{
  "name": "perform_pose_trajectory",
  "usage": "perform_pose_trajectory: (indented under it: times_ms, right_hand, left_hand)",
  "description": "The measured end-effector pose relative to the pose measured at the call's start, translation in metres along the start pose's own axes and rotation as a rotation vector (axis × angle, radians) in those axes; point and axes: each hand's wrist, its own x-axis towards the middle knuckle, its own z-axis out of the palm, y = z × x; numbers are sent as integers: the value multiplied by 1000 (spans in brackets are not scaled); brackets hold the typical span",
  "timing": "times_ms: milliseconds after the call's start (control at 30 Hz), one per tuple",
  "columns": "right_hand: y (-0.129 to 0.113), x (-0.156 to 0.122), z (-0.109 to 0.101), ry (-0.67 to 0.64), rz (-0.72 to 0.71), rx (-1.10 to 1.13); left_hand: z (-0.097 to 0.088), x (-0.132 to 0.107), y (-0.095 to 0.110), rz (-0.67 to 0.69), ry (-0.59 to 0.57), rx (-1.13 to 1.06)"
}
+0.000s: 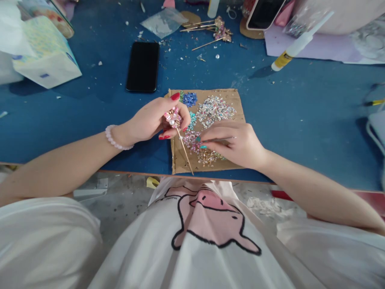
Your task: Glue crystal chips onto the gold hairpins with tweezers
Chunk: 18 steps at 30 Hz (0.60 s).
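Note:
My left hand (159,118) is closed around the head of a hair stick (173,117), which is set with pink gems and a pearl. Its thin gold-coloured pin (185,152) slants down past the front of a cardboard sheet (237,100). Over the sheet, my right hand (234,142) pinches a thin metal tool (230,138); most of it is hidden by the fingers, so its kind is unclear. Right beside those fingertips lie pink rhinestones (190,140) and gold ones (207,158). Clear rhinestones (215,110) and blue ones (189,99) are heaped further back.
A black phone (142,67) lies behind the cardboard. Several finished hair sticks (221,31) and a plastic bag (164,22) are at the back. A glue bottle (290,50) stands back right, a tissue box (48,56) back left. The blue table's front edge (120,172) is near my body.

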Motion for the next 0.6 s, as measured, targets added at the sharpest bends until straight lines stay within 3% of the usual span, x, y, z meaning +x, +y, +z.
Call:
perform_pose_trajectory:
  times_ms: [600]
  right_hand:
    - [1,0,7,-27,77,34]
  left_hand:
    - [0,0,-2,-14,-28,49]
